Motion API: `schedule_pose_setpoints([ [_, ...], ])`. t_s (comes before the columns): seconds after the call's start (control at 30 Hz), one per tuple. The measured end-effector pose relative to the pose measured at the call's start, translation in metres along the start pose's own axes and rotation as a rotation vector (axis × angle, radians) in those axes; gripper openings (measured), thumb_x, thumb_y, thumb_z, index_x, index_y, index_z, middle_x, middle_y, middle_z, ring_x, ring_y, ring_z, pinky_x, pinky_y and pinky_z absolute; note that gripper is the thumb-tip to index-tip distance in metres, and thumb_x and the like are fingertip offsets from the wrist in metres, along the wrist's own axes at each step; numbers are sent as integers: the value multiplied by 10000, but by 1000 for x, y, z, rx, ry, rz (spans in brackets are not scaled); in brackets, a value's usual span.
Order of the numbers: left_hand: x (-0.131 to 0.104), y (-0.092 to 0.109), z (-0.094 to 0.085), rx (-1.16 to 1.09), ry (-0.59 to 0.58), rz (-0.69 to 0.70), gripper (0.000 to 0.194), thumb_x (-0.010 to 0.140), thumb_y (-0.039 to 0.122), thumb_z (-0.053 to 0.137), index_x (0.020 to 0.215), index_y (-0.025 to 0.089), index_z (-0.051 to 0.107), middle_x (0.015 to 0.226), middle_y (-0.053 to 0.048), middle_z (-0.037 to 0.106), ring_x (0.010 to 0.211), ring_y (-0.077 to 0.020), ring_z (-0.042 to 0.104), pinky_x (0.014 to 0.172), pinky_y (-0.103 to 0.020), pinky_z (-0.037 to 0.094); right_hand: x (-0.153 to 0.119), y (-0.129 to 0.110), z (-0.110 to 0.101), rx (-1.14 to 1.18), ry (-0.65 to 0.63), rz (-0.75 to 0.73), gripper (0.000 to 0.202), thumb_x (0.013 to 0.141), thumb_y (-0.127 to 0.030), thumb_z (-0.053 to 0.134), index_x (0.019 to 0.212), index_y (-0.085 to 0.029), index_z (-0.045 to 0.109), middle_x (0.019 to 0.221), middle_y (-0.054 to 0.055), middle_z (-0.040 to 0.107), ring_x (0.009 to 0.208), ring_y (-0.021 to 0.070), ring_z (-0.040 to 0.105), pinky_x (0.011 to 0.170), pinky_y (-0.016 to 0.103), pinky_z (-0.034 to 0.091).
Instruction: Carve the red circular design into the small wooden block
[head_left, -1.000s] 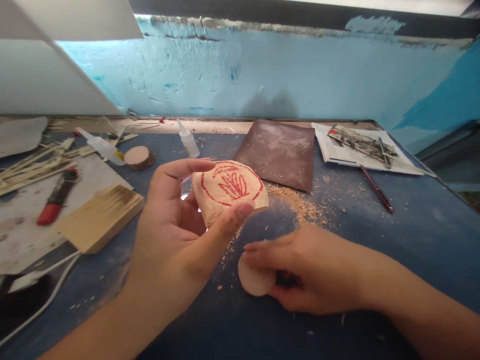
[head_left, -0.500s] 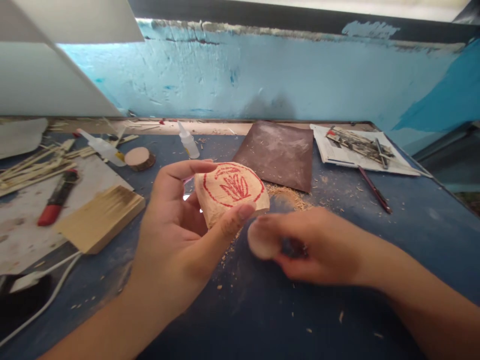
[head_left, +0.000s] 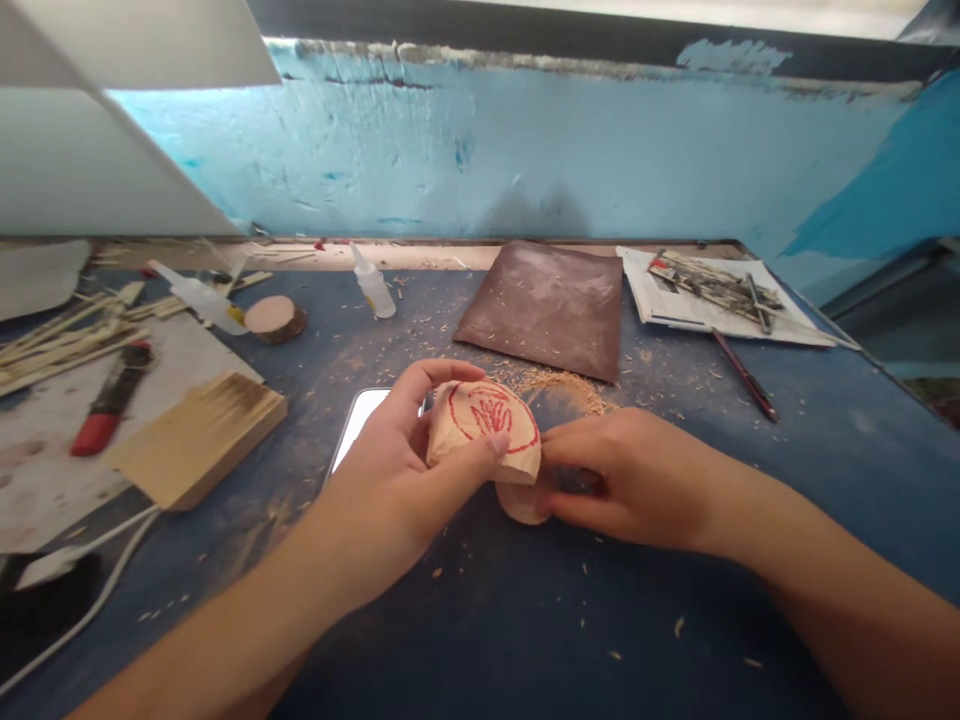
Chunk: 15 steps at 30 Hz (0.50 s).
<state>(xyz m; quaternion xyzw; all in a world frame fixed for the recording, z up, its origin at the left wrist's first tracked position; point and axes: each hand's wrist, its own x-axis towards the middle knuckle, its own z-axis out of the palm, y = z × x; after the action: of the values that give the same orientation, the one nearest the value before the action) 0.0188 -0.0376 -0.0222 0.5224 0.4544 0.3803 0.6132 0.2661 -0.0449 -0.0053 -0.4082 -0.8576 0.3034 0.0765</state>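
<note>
My left hand (head_left: 397,490) is closed round a pale wood block (head_left: 480,415) with a red circle and a leaf-like red drawing on its top face. Its front edge is rough and cut at an angle. Just below and to the right, my right hand (head_left: 630,480) grips a round wooden disc (head_left: 523,502) by its edge. The block covers the disc's upper part, and whether the two touch I cannot tell. Behind the hands, wood shavings (head_left: 562,390) lie beside a brown sheet of sandpaper (head_left: 547,310).
A phone (head_left: 352,425) lies partly behind my left hand. At left are a wood plank (head_left: 199,440), a red-and-black cutter (head_left: 112,400), a wood slice (head_left: 275,318), glue bottles (head_left: 373,283) and thin sticks. A dark red pen (head_left: 745,375) lies at right near papers (head_left: 720,300) with scraps.
My left hand has lowered the wood block and moved it slightly right, over the disc. The right hand stays in nearly the same place with the disc. More of the phone shows.
</note>
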Motion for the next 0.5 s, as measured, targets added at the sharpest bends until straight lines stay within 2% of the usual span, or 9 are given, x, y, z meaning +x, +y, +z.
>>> schedule_pose_setpoints([
  [0.07,0,-1,0,60,-37,-24,488,913,420,829,1316,322,571,1019,-48,820,890,-296,839,736,-413,714,-2,-1,2,-80,45,2,160,1019,-252,663,995,-197,812,941,48,828,748,165,714,691,286,439],
  [0.13,0,-2,0,168,-37,-5,485,908,425,811,1320,317,580,1167,-87,801,951,-317,833,788,-465,716,-4,2,2,-175,163,44,207,1028,-278,647,1047,-198,837,886,55,826,681,166,691,661,292,430],
  [0.2,0,-3,-1,339,-20,71,462,897,402,799,1315,313,623,1430,-130,694,1183,-360,779,928,-533,695,-5,6,-1,-200,297,65,237,1031,-304,651,1112,-203,850,802,35,805,618,151,655,643,284,431],
  [0.23,0,-5,-3,434,-21,122,455,896,387,792,1321,316,645,1539,-135,610,1340,-385,699,1022,-571,660,-5,7,-3,-175,350,60,249,1043,-319,646,1122,-204,852,771,23,792,599,140,639,634,276,434],
  [0.3,-1,-8,-6,585,-43,200,469,902,380,782,1354,331,663,1635,-123,501,1583,-405,464,1179,-632,556,-6,5,-5,-53,426,55,295,1094,-362,604,1102,-205,854,769,14,787,610,128,643,623,261,453],
  [0.37,-1,-11,-8,648,-74,222,477,920,403,772,1380,348,659,1624,-117,500,1658,-390,332,1249,-665,480,-7,0,-6,118,493,64,373,1142,-423,544,1091,-210,846,869,27,818,694,136,691,650,255,506],
  [0.43,-1,-13,-9,657,-83,230,464,933,435,767,1378,358,658,1598,-110,528,1648,-378,350,1285,-678,432,-9,-6,-6,294,572,68,417,1153,-493,520,1099,-229,838,1007,47,841,819,162,747,710,265,576],
  [0.5,0,-13,-9,672,-87,244,471,925,461,785,1368,359,661,1566,-109,553,1620,-381,394,1306,-688,395,-11,-11,-5,477,607,53,465,1129,-577,533,1026,-238,833,1096,72,837,944,203,782,735,288,638],
])
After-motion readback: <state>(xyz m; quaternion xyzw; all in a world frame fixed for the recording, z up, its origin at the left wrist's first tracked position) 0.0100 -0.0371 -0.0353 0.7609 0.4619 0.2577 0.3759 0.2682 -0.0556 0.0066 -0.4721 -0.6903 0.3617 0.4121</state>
